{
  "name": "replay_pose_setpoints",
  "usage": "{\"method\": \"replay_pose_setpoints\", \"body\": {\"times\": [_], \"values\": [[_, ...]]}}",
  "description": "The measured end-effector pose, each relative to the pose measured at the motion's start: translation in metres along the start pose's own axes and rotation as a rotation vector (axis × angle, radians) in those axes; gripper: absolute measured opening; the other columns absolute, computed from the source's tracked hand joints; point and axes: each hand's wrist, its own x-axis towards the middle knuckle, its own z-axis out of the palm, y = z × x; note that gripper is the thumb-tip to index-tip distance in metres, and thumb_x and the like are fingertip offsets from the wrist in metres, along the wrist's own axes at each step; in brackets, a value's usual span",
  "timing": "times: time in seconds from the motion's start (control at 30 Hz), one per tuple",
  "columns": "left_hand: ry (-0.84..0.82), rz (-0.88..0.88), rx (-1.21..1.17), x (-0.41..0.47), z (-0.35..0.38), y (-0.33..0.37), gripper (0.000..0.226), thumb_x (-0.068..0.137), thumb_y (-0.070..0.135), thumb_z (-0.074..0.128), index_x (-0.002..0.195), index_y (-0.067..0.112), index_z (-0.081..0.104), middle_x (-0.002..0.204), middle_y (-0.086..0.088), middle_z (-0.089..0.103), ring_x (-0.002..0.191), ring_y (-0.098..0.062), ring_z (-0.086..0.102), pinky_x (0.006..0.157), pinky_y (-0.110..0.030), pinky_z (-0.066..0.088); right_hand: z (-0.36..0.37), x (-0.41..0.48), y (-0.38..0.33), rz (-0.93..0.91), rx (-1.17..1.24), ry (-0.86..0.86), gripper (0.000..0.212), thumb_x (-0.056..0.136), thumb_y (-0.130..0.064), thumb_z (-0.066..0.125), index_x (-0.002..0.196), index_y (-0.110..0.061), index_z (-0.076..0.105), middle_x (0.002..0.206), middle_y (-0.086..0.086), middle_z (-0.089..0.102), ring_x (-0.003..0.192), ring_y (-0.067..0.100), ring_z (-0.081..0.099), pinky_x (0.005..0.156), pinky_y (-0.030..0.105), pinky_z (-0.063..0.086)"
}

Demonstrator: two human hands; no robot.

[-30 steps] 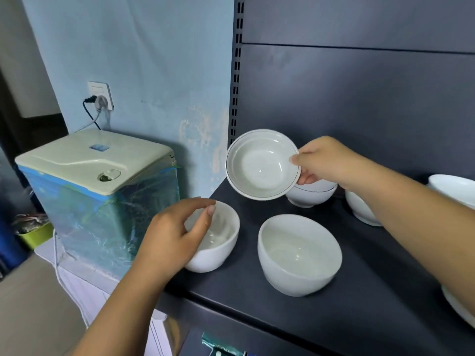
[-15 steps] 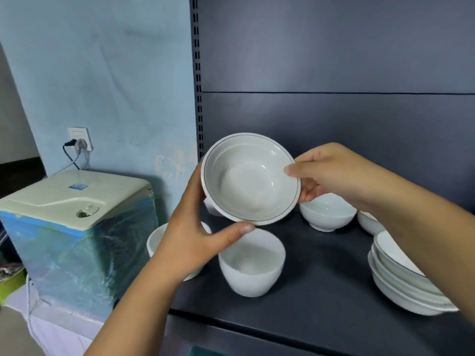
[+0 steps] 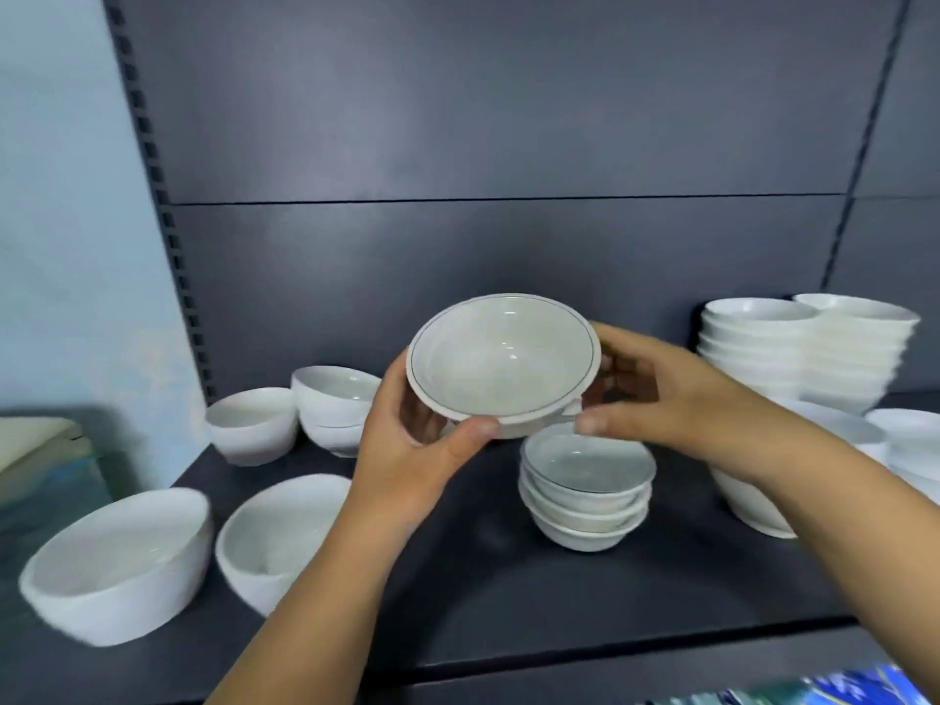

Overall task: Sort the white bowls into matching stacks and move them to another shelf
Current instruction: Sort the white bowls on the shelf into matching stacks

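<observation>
- Two hands grip one shallow white bowl [image 3: 501, 363] with a thin dark line under its rim, holding it tilted in the air above the dark shelf [image 3: 508, 602].
- Left hand [image 3: 407, 450]: thumb curled over the near rim, fingers wrapped under the bowl's left side.
- Right hand [image 3: 656, 394]: thumb at the near right edge, fingers curled behind the wall.
- Just below the held bowl stands a stack of small line-rimmed bowls [image 3: 587, 485].
- Deeper plain bowls [image 3: 122, 562] sit at the left, and tall stacks [image 3: 793, 353] at the right rear.
</observation>
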Motion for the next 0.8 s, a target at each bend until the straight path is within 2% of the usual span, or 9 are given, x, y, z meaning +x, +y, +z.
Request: {"method": "replay_pose_setpoints", "body": {"times": [0.1,0.17,0.23,0.3,0.37,0.4,0.53,0.7,0.8], "values": [[-0.047,-0.081,-0.044,0.008,0.033,-0.017,0.069,0.044,0.021,0.076,0.107,0.027,0.049,0.104,0.014,0.06,0.089,0.011,0.061,0.069,-0.007,0.047,-0.016,-0.012,0.019,0.021,-0.047,0.165,0.056,0.051,-0.046,0.073,0.105,-0.051,0.056,0.108,-0.003,0.065,0.093,0.021,0.058,0.086,0.028,0.05],[-0.085,-0.141,-0.054,0.01,0.05,-0.03,0.061,0.051,0.018,0.075,0.106,0.03,0.051,0.099,0.018,0.063,0.088,0.011,0.061,0.069,-0.008,0.048,-0.024,-0.019,0.034,0.028,-0.039,0.255,0.048,0.055,-0.04,0.077,0.099,-0.048,0.058,0.102,-0.004,0.067,0.09,0.015,0.06,0.082,0.024,0.051],[-0.1,-0.18,-0.021,0.011,0.062,-0.042,0.062,0.048,0.032,0.078,0.104,0.034,0.053,0.096,0.023,0.066,0.094,0.011,0.06,0.073,-0.008,0.046,-0.03,-0.024,0.054,0.039,-0.058,0.303,0.043,0.066,-0.026,0.079,0.099,-0.044,0.057,0.109,0.001,0.063,0.09,0.006,0.06,0.079,0.014,0.049],[-0.113,-0.209,0.033,0.01,0.067,-0.051,0.06,0.048,0.041,0.076,0.103,0.036,0.052,0.096,0.03,0.065,0.098,0.013,0.057,0.078,-0.008,0.044,-0.031,-0.026,0.077,0.088,-0.051,0.339,0.041,0.072,-0.016,0.076,0.098,-0.041,0.056,0.117,0.003,0.059,0.103,0.009,0.058,0.091,0.02,0.047],[-0.109,-0.241,0.084,0.006,0.068,-0.062,0.057,0.052,0.032,0.083,0.098,0.037,0.05,0.092,0.031,0.064,0.09,0.022,0.053,0.073,-0.002,0.042,-0.028,-0.026,0.097,0.125,-0.036,0.347,0.038,0.073,-0.015,0.073,0.095,-0.04,0.056,0.112,-0.007,0.059,0.111,0.011,0.054,0.101,0.031,0.042],[-0.093,-0.257,0.102,0.004,0.067,-0.067,0.061,0.051,0.03,0.086,0.1,0.035,0.051,0.095,0.027,0.063,0.088,0.022,0.053,0.072,-0.001,0.042,-0.025,-0.026,0.105,0.134,-0.033,0.339,0.039,0.074,-0.015,0.073,0.096,-0.04,0.055,0.11,-0.013,0.059,0.113,0.009,0.053,0.103,0.031,0.039],[-0.016,-0.315,0.145,-0.001,0.06,-0.086,0.081,0.052,0.031,0.082,0.124,0.02,0.048,0.118,0.013,0.057,0.109,0.006,0.052,0.087,-0.007,0.044,-0.012,-0.024,0.127,0.136,0.045,0.325,0.046,0.067,-0.027,0.077,0.105,-0.041,0.055,0.119,-0.016,0.058,0.116,0.0,0.051,0.101,0.021,0.036],[-0.024,-0.313,0.208,-0.007,0.054,-0.094,0.053,0.063,0.018,0.077,0.106,0.035,0.05,0.108,0.024,0.055,0.093,0.024,0.05,0.081,-0.001,0.042,0.001,-0.023,0.142,0.061,0.186,0.364,0.056,0.06,-0.036,0.074,0.111,-0.035,0.054,0.123,-0.009,0.057,0.117,0.002,0.051,0.096,0.017,0.039],[-0.022,-0.317,0.207,-0.011,0.053,-0.095,0.068,0.052,0.032,0.087,0.109,0.031,0.051,0.111,0.022,0.055,0.098,0.021,0.05,0.082,-0.003,0.042,0.009,-0.025,0.149,0.039,0.268,0.408,0.059,0.057,-0.034,0.073,0.112,-0.031,0.053,0.12,-0.007,0.058,0.111,-0.002,0.054,0.09,0.011,0.04]]}}
